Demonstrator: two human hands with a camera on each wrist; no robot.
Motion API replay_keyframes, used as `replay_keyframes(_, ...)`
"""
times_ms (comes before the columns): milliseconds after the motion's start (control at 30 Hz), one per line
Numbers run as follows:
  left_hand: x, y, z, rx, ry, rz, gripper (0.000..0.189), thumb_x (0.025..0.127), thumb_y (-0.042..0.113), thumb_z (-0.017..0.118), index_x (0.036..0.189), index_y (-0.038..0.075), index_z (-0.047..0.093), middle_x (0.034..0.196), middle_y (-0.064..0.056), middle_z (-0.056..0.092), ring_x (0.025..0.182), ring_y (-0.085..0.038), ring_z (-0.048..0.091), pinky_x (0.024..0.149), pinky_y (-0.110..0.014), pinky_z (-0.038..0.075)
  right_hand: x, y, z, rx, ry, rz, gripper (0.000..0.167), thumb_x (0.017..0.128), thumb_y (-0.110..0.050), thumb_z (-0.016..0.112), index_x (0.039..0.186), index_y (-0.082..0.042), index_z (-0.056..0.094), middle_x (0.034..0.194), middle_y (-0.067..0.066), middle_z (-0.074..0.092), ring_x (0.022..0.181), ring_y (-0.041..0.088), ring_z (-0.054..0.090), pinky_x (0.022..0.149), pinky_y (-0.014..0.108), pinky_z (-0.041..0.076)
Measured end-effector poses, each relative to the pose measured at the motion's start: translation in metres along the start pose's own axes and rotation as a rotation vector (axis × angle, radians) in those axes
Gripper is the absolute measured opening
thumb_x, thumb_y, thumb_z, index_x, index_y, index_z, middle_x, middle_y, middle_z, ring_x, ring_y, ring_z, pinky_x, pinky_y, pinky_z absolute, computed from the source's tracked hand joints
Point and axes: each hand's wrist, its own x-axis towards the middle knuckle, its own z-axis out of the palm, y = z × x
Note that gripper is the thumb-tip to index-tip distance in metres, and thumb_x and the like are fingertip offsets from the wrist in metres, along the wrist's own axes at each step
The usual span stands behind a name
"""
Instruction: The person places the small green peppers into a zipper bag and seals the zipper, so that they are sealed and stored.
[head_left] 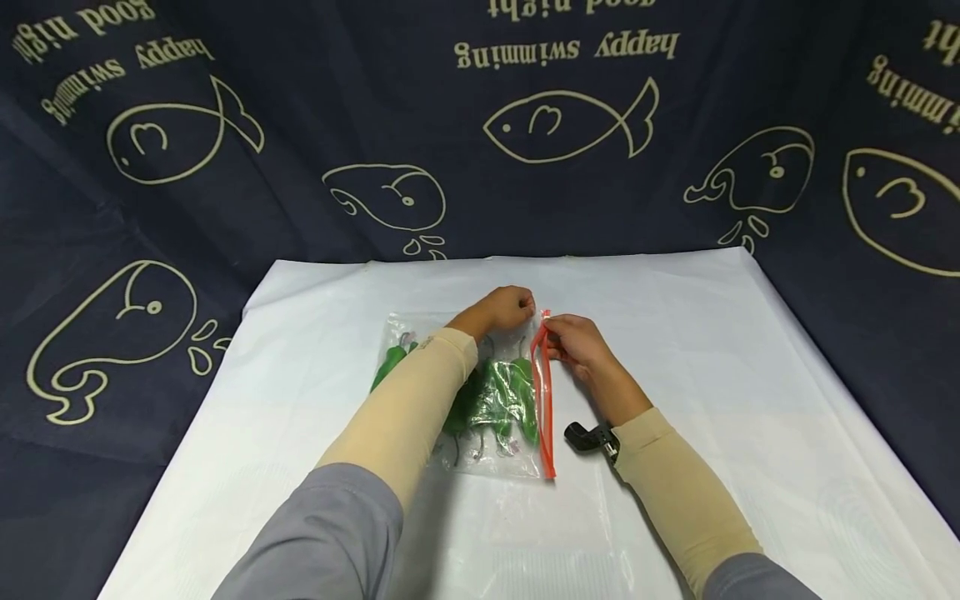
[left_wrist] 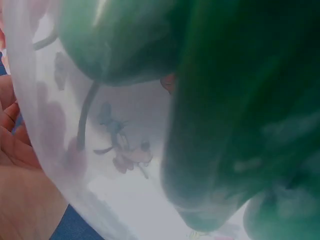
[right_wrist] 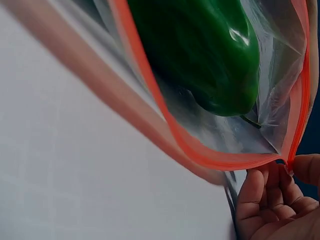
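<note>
A clear zip bag [head_left: 491, 463] lies flat on the table with several green peppers [head_left: 522, 392] inside. Its red zip edge [head_left: 547, 408] faces right, and in the right wrist view the bag's mouth gapes around one glossy pepper [right_wrist: 215, 60]. My right hand [head_left: 579, 342] pinches the far end of the red zip between thumb and fingers. With curled fingers, my left hand [head_left: 510, 307] grips the bag near its far right corner; its fingertips are hidden in the head view. In the left wrist view, peppers [left_wrist: 220, 115] behind the plastic fill much of the picture.
White cloth covers the table [head_left: 750, 375]. A dark curtain [head_left: 570, 208] with fish drawings hangs behind and at both sides. A black wrist device [head_left: 592, 438] is strapped at my right sleeve. Small cartoon figures [left_wrist: 131, 152] show through the bag.
</note>
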Motion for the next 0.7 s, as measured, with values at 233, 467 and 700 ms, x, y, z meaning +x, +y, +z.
replay_keyframes(233, -0.0009, -0.0021, 0.0004, -0.013, -0.016, 0.031, 0.022, 0.103, 0.019, 0.049, 0.107, 0.006, 0.066, 0.095, -0.004, 0.062, 0.081, -0.014, 0.051, 0.073, -0.027, 0.043, 0.0009, -0.0005, 0.0000, -0.033, -0.012, -0.003, 0.029, 0.102, -0.010, 0.050, 0.117, 0.014, 0.055, 0.072, 0.002, 0.059, 0.060, 0.008, 0.058, 0.055, 0.020, 0.052)
replay_keyframes(467, 0.0014, -0.0025, 0.0007, -0.020, -0.010, 0.064, 0.022, 0.103, 0.023, 0.053, 0.111, 0.009, 0.068, 0.103, -0.003, 0.065, 0.088, -0.014, 0.053, 0.078, -0.027, 0.043, 0.0009, 0.0001, -0.0009, -0.032, -0.005, -0.006, 0.027, 0.102, -0.011, 0.052, 0.114, 0.012, 0.056, 0.072, 0.001, 0.059, 0.060, 0.008, 0.056, 0.055, 0.020, 0.052)
replay_keyframes(700, 0.0019, 0.0022, 0.0018, -0.033, 0.013, 0.084, 0.015, 0.102, 0.018, 0.053, 0.097, 0.009, 0.064, 0.083, 0.000, 0.056, 0.076, -0.014, 0.049, 0.068, -0.026, 0.040, 0.0008, 0.0016, -0.0021, -0.028, -0.005, -0.023, 0.021, 0.102, -0.011, 0.051, 0.108, 0.008, 0.058, 0.072, 0.002, 0.061, 0.060, 0.009, 0.058, 0.055, 0.021, 0.053)
